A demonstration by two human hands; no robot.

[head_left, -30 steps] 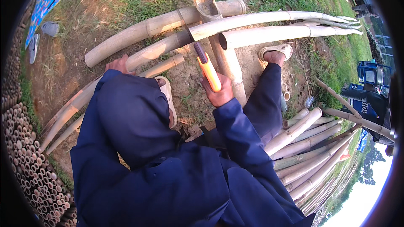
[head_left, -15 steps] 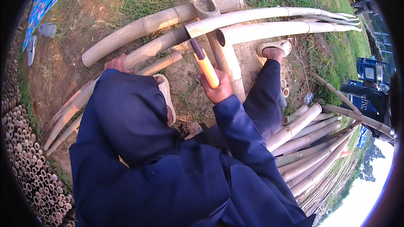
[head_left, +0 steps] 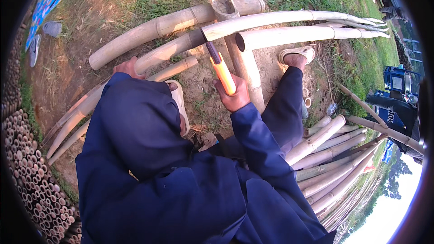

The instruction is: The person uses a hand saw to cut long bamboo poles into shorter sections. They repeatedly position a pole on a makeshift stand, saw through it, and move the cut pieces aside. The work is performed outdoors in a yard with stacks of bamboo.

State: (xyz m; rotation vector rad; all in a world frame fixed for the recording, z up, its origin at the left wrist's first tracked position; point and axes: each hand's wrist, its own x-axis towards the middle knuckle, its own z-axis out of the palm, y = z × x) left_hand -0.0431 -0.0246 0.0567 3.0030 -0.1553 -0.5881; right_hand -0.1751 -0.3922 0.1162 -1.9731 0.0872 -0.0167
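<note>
A long pale bamboo pole (head_left: 174, 47) crosses in front of me from lower left to far right, resting over a notched bamboo post (head_left: 244, 65). My left hand (head_left: 129, 67) is closed around this pole on the left, just past my bent knee; some fingers are hidden. My right hand (head_left: 236, 95) grips the orange handle of a saw (head_left: 223, 76). Its dark blade points away from me, seen nearly edge-on, with its far end at the near side of the pole. A dark band, shadow or blade, marks the pole there; contact is hard to judge.
Another thick bamboo pole (head_left: 135, 36) lies beyond, and a cut hollow pole (head_left: 289, 37) lies to the right. Bamboo lengths (head_left: 316, 142) are heaped at my right, and stacked cut ends (head_left: 38, 185) stand at far left. A person's leg (head_left: 395, 108) shows at the right edge.
The whole view has shifted slightly. Both hands keep their grips, and the saw stays at about the same place beside the pole.
</note>
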